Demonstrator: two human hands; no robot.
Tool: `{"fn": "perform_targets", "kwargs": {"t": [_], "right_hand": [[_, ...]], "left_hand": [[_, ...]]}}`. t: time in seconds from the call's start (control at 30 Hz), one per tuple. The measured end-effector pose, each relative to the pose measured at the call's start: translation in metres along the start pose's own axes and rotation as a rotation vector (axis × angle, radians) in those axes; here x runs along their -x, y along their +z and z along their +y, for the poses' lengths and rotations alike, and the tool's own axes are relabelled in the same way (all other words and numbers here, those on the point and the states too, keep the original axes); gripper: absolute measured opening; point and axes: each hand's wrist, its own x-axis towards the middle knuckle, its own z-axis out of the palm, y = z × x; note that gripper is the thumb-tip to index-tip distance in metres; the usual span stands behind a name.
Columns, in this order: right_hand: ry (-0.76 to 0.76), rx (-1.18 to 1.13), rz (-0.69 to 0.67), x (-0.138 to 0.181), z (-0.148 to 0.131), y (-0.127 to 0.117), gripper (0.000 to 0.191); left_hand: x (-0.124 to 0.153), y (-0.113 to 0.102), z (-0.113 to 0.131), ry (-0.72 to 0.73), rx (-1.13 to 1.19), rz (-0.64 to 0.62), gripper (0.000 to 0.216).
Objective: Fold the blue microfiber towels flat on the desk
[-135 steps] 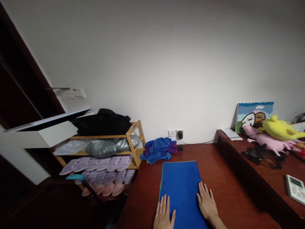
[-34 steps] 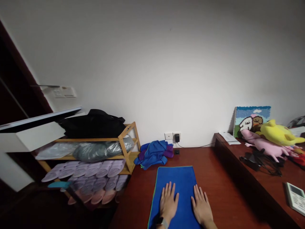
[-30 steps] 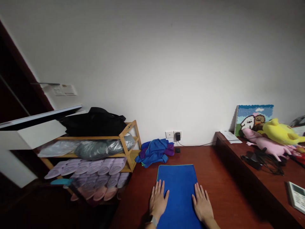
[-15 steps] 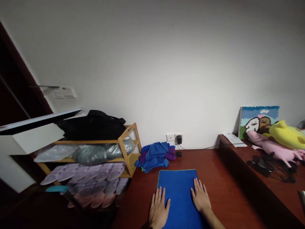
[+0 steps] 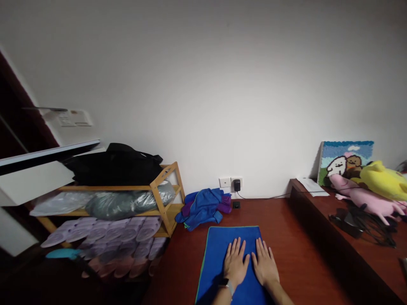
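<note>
A blue cloth (image 5: 216, 250) with a green edge lies spread out on the reddish-brown table (image 5: 295, 250). My left hand (image 5: 235, 263) rests palm down on the middle of the cloth, fingers stretched out, a watch on its wrist. Just beside it, my right hand (image 5: 265, 263) lies flat along the cloth's right edge, its fingers also extended. A small gap separates the two hands. The near end of the cloth runs out of view below.
A crumpled pile of blue and purple cloths (image 5: 205, 207) lies at the back left by the wall outlet (image 5: 231, 182). Left stands a wooden shoe rack (image 5: 165, 199) with slippers and a black bag (image 5: 117, 167). On the raised right surface are plush toys (image 5: 365, 195) and cables (image 5: 365, 228).
My left hand has moved right, from the cloth's left edge to its middle, closer to my right hand. The right hand stays flat near the right edge. The view has shifted slightly.
</note>
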Motion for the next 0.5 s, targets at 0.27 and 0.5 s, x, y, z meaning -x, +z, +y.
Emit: {"fn": "perform_targets", "kwargs": {"t": [0.27,0.5], "right_hand": [[0.04,0.002,-0.014,0.0,-0.001,0.003,0.073],[0.071,0.0,0.001,-0.031,-0.006,-0.011,0.072]], "left_hand": [[0.025,-0.032,-0.092,-0.273,-0.128,-0.008,0.068],[0.027,-0.019,-0.096,-0.251,-0.156,0.059,0.067]]}}
